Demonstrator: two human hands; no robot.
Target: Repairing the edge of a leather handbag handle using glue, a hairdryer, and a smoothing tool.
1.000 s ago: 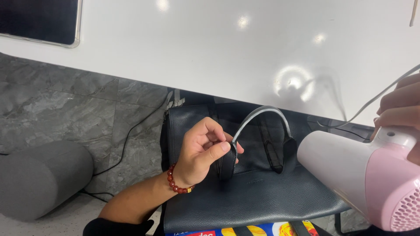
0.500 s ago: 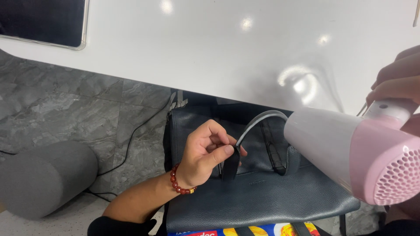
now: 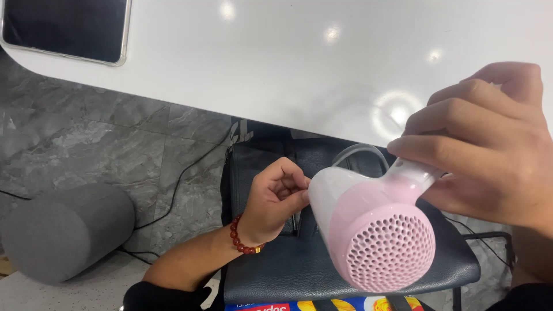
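My right hand (image 3: 489, 144) grips the white handle of a pink and white hair dryer (image 3: 374, 227), whose perforated rear grille faces me. My left hand (image 3: 275, 198), with a red bead bracelet on the wrist, is pinched on the dryer's white cord (image 3: 360, 151) just left of the dryer's nozzle. The cord arcs up behind the dryer body, and the pinch point is partly hidden by the dryer.
A white glossy table (image 3: 276, 69) spans the top, with a dark tablet (image 3: 66, 26) at its left corner. Below are a black leather chair seat (image 3: 299, 265), a grey cylindrical cushion (image 3: 63, 230), black cables on the grey stone floor, and a colourful package at the bottom edge.
The hair dryer has swung left and toward me, now covering the cord loop and part of my left hand. My left hand stays pinched on the cord.
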